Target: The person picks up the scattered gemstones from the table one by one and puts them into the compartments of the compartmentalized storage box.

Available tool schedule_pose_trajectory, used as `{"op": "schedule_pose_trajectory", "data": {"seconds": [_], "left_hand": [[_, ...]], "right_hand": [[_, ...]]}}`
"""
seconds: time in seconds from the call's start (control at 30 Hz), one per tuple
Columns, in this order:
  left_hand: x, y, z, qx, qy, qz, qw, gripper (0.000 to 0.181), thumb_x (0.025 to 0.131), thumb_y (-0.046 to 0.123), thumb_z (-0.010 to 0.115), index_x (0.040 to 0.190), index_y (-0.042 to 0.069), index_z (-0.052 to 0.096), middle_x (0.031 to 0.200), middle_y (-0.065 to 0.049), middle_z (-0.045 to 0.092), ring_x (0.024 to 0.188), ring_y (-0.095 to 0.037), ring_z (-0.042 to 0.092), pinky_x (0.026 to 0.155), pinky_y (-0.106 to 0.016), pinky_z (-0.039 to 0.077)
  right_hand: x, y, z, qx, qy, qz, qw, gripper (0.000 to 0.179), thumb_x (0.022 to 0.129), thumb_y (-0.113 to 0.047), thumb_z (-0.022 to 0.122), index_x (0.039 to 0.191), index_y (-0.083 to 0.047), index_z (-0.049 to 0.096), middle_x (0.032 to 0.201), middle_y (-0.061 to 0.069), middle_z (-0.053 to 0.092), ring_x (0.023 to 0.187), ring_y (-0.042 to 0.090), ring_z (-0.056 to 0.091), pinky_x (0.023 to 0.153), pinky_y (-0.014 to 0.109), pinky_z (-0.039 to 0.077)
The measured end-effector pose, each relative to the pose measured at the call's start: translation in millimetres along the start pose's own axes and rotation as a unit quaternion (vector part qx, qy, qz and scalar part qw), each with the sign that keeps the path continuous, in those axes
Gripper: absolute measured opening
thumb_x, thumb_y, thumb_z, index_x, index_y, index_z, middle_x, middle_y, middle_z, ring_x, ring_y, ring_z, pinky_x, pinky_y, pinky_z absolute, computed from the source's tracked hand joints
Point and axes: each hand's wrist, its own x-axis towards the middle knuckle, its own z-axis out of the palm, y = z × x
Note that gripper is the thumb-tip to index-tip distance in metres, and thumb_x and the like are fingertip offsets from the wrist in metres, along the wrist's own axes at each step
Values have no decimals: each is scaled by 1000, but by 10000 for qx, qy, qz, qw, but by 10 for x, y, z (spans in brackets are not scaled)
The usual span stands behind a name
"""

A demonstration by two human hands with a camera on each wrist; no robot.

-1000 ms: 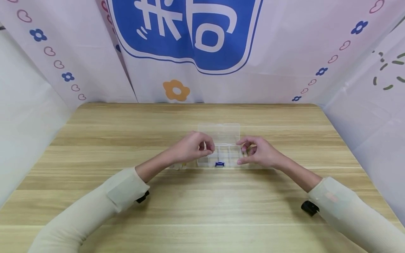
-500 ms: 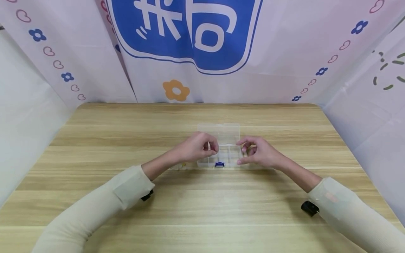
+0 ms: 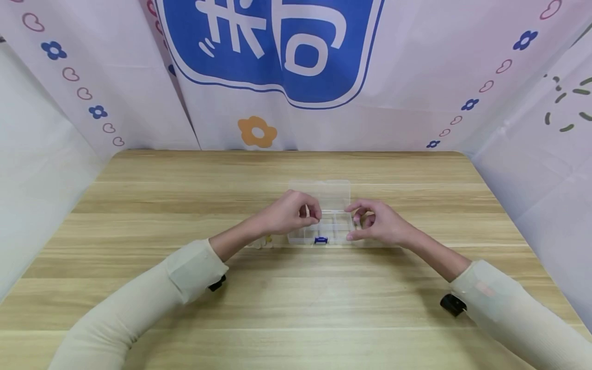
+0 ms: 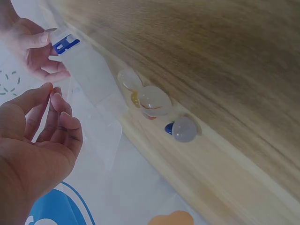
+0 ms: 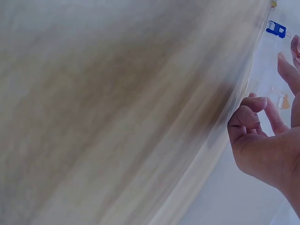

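Note:
A clear plastic compartment box (image 3: 334, 226) lies mid-table with its lid (image 3: 324, 189) tipped back and a blue latch (image 3: 321, 240) at the front. My left hand (image 3: 311, 218) hovers over the box's left half, thumb and fingertips pinched on something small and pale that I cannot make out. In the left wrist view the left hand (image 4: 52, 93) shows the same pinch. My right hand (image 3: 355, 222) grips the box's right end between thumb and curled fingers. Three glass pebbles (image 4: 152, 101) lie on the table just left of the box.
The wooden table (image 3: 296, 298) is walled in by printed fabric (image 3: 277, 77) at the back and on both sides. The glass pebbles (image 3: 263, 241) sit under my left wrist. The right wrist view is blurred, showing only the right hand (image 5: 262, 122) and the blue latch (image 5: 276, 29).
My left hand has moved a little right and away from me, from the box's left edge to over its compartments. The right hand and the box have stayed put.

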Motion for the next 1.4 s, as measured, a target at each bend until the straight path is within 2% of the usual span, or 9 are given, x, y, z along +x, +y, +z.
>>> {"op": "schedule_pose_trajectory", "data": {"seconds": [0.63, 0.83, 1.17, 1.4], "left_hand": [[157, -13, 53, -28, -150, -56, 9999, 6, 96, 1, 71, 95, 0, 76, 89, -5, 74, 75, -12, 64, 70, -22, 53], [184, -22, 99, -67, -181, -145, 9997, 5, 94, 0, 74, 91, 4, 75, 86, -4, 75, 74, -12, 64, 69, -20, 53], [213, -40, 157, -12, 6, -96, 10000, 7, 94, 2, 75, 87, 4, 75, 84, -3, 74, 75, -11, 64, 70, -20, 53], [247, -43, 212, -7, 113, -176, 9998, 6, 95, 2, 74, 90, 4, 76, 83, -3, 73, 73, -10, 62, 68, -19, 50]], "right_hand": [[12, -10, -9, -93, 74, 110, 9999, 58, 79, -8, 91, 130, 3, 65, 103, 15, 61, 66, 14, 48, 58, 21, 43], [3, 1, -3, -4, 70, 49, 10000, 60, 79, -8, 91, 130, 6, 63, 103, 17, 61, 66, 13, 48, 57, 21, 42], [5, -23, 4, -93, 81, 78, 9999, 60, 80, -10, 91, 131, 6, 63, 103, 17, 61, 69, 16, 50, 59, 22, 44], [2, -27, -2, -117, 68, 81, 9999, 60, 80, -10, 91, 131, 6, 63, 103, 17, 61, 69, 17, 50, 59, 23, 44]]}}
